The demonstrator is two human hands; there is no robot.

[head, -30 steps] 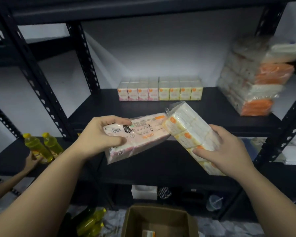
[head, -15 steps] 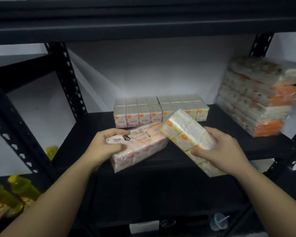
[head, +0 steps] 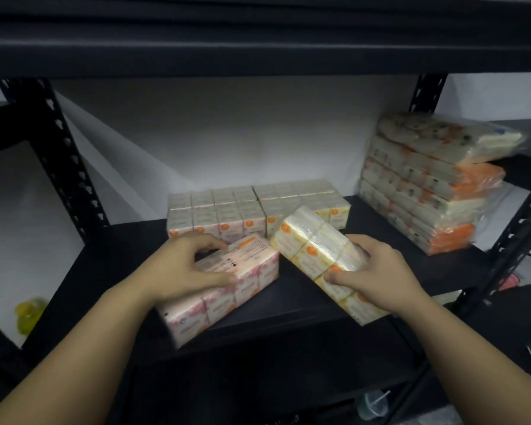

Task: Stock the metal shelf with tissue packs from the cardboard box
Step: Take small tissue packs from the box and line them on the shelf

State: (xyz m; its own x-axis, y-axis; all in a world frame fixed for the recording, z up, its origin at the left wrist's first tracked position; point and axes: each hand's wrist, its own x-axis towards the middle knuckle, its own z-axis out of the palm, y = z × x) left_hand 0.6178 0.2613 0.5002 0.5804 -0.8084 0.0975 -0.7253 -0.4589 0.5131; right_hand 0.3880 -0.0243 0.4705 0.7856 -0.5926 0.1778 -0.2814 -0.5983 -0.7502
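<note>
My left hand [head: 184, 268] grips a pink tissue pack [head: 227, 289] that rests on the black metal shelf [head: 120, 271] near its front edge. My right hand [head: 371, 271] holds a yellow tissue pack [head: 313, 253], tilted, its far end raised over the shelf and its near end past the front edge. Behind them, against the white wall, stand a pink block of tissue packs [head: 215, 210] and a yellow block of tissue packs [head: 301, 200] side by side. The cardboard box is out of view.
A tall stack of larger orange-and-white tissue bundles [head: 426, 185] fills the shelf's right end. Black perforated uprights [head: 65, 161] frame the bay and another shelf board [head: 258, 38] hangs close overhead. A yellow bottle [head: 28, 314] shows low on the left.
Both hands moved forward and down, carrying the two packs onto the shelf. The pink pack now rests on the board. The view has risen, and the cardboard box dropped out of sight.
</note>
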